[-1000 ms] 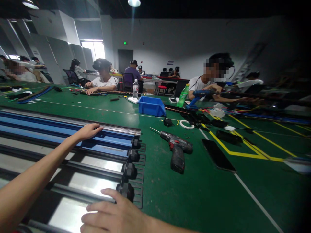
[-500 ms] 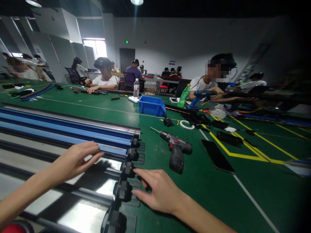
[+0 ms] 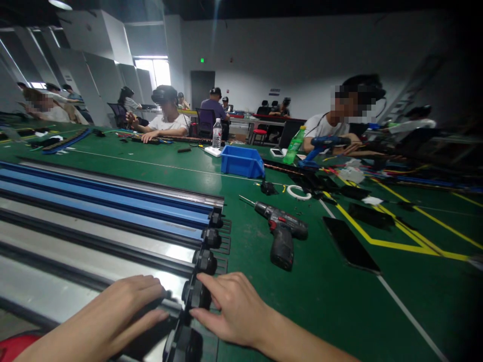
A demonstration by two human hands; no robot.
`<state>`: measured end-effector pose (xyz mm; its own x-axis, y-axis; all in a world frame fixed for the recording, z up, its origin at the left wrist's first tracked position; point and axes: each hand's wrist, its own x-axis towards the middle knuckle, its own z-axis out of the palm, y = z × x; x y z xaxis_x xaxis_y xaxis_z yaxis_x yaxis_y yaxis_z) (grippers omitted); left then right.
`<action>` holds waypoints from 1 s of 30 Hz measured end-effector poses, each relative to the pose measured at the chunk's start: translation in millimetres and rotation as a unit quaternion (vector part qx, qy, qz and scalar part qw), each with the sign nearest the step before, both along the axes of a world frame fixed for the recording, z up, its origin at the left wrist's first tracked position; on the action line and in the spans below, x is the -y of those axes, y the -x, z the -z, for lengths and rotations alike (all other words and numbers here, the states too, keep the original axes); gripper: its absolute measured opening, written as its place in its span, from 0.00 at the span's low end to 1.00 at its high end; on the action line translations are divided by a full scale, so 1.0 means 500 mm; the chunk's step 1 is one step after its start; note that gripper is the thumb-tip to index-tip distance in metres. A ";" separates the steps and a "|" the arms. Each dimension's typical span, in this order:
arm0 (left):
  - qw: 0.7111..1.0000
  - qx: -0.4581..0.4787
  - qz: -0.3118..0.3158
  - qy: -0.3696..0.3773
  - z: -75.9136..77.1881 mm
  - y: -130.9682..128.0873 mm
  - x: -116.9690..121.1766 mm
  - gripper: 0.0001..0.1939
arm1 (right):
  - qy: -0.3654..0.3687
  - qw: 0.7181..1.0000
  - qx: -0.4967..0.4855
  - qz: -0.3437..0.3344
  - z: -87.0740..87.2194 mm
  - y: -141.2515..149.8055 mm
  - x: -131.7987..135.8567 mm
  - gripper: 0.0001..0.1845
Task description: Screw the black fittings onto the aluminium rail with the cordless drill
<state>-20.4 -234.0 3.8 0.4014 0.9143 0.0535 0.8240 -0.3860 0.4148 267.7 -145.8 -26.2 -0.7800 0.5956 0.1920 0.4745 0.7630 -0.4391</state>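
Observation:
Long metal profiles (image 3: 75, 239), some silver and some blue, lie side by side on the left, their right ends lined with black hexagonal cable glands (image 3: 207, 262). My right hand (image 3: 237, 309) has thumb and index finger around one black cable gland (image 3: 197, 294) near the front of the row. Over the silver profiles, just left of that gland, my left hand (image 3: 130, 306) is open, thumb apart from its outstretched fingers and nothing held. Whether its fingertips touch the metal I cannot tell. Flat black wire-like brackets (image 3: 225, 245) stick out beside the glands.
A cordless drill (image 3: 283, 229) lies right of the glands, near a black phone (image 3: 350, 244). Behind are a blue bin (image 3: 241, 162), a green bottle (image 3: 294, 146) and a white ring (image 3: 298, 192). Co-workers sit across the green table (image 3: 158, 161).
My left hand has come down and nearer across the silver profiles. My right hand has shifted slightly left and closed around a gland. The camera view has turned a little left.

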 end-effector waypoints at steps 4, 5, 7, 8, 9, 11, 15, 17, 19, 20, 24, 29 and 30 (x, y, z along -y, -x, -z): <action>0.998 0.021 0.006 0.055 -0.007 -0.005 -0.008 0.09 | -0.004 1.000 0.002 0.007 0.006 0.007 0.003 0.20; 0.998 0.026 0.008 0.061 -0.006 -0.005 -0.009 0.09 | -0.004 1.000 0.001 0.009 0.009 0.008 0.005 0.21; 0.997 0.039 0.011 0.060 -0.006 -0.004 -0.012 0.10 | -0.005 1.000 -0.004 0.010 0.016 0.009 0.008 0.22; 0.997 0.042 0.011 0.063 -0.006 -0.004 -0.013 0.10 | -0.008 1.000 -0.006 0.008 0.019 0.010 0.009 0.22; 0.997 0.041 0.010 0.068 -0.007 -0.004 -0.013 0.09 | -0.012 1.000 -0.007 0.004 0.022 0.010 0.010 0.22; 0.997 0.033 0.010 0.075 -0.008 -0.005 -0.012 0.08 | -0.020 1.000 -0.006 -0.002 0.028 0.010 0.012 0.24; 1.000 0.021 0.004 0.014 -0.002 0.000 -0.006 0.13 | -0.031 1.000 -0.002 -0.002 0.036 0.012 0.012 0.24; 1.000 0.010 0.004 -0.028 0.005 0.007 -0.002 0.18 | -0.028 1.000 0.000 -0.004 0.038 0.013 0.012 0.24; 0.998 -0.001 0.007 -0.064 0.014 0.017 0.001 0.21 | -0.019 1.000 0.000 -0.006 0.039 0.013 0.011 0.25; 0.997 -0.006 0.005 -0.077 0.019 0.021 0.003 0.22 | -0.015 1.000 -0.002 -0.007 0.039 0.013 0.012 0.25; 0.997 -0.027 -0.009 -0.072 0.032 0.037 0.012 0.25 | 0.003 1.000 -0.012 0.001 0.039 0.011 0.014 0.26; 0.998 -0.032 0.001 -0.046 -0.016 0.023 0.000 0.22 | 0.041 0.999 -0.025 0.014 0.030 0.012 0.019 0.34; 0.998 -0.033 0.008 -0.051 -0.038 0.015 -0.010 0.20 | 0.048 0.998 -0.032 0.018 0.024 0.012 0.019 0.35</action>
<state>-28.1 -229.1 22.8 0.4218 0.8989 0.1189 0.8414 -0.4369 0.3181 261.9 -155.1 -38.3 -0.7456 0.6415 0.1804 0.4703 0.6983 -0.5397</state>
